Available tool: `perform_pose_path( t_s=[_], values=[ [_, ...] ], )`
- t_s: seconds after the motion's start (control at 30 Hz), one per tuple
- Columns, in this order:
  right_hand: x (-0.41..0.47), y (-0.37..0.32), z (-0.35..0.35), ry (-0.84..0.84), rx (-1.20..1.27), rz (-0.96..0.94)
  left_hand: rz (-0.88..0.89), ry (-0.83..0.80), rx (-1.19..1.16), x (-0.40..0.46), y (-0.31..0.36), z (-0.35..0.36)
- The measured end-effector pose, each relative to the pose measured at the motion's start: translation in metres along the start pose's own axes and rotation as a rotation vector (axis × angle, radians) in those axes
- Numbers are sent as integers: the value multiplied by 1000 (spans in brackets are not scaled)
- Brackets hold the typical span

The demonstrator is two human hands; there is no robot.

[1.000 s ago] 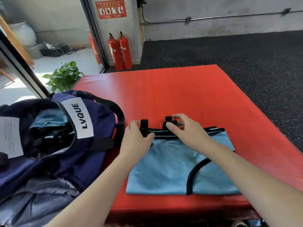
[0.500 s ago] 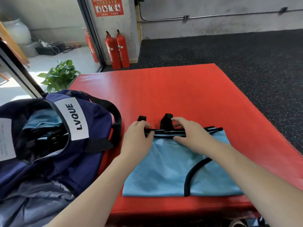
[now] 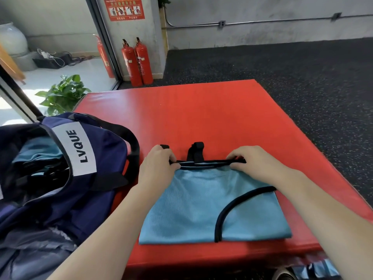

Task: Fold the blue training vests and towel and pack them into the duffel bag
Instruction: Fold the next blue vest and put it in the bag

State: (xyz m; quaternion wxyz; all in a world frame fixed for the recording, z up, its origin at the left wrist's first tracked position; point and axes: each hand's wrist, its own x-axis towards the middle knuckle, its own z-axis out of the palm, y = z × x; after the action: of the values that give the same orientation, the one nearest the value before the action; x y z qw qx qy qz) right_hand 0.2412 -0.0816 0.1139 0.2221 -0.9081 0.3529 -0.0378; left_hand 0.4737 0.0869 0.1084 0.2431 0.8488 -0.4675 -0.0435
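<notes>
A light blue training vest (image 3: pixel 201 205) with black trim lies flat and partly folded on the red mat (image 3: pixel 201 114), near its front edge. My left hand (image 3: pixel 156 170) pinches the vest's far black-trimmed edge at the left corner. My right hand (image 3: pixel 256 164) grips the same edge at the right. Two black strap loops stick out beyond that edge between my hands. The navy duffel bag (image 3: pixel 60 178), marked LVQUE, stands open at the left; blue fabric (image 3: pixel 38 150) shows inside it.
Two red fire extinguishers (image 3: pixel 137 61) stand against the pillar beyond the mat, with a third behind the glass door. A potted plant (image 3: pixel 62 93) sits at the mat's far left corner. Black rubber flooring surrounds the mat. More blue fabric (image 3: pixel 314 269) lies below the front edge.
My right hand slid from the middle strap loops to the right along the vest's far edge. My left hand stayed at the left corner and closed on the edge.
</notes>
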Motion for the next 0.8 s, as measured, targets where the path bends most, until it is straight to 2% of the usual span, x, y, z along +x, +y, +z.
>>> perform_pose_path(
  t_s=[0.13, 0.23, 0.47, 0.7, 0.8],
  values=[
    [-6, 9, -4, 58, 16, 32, -112, 81, 152, -1, 10, 3],
    [-11, 14, -7, 60, 12, 45, -119, 71, 138, 0, 14, 9],
    [-28, 20, -19, -25, 38, 108, 97, -68, -74, 5, 28, 41],
    [-51, 2, -16, -232, 49, 71, 192, -247, 158, 11, 74, 77],
    [-59, -1, -14, -250, 76, 68, 268, -314, 205, 8, 90, 86]
  ],
)
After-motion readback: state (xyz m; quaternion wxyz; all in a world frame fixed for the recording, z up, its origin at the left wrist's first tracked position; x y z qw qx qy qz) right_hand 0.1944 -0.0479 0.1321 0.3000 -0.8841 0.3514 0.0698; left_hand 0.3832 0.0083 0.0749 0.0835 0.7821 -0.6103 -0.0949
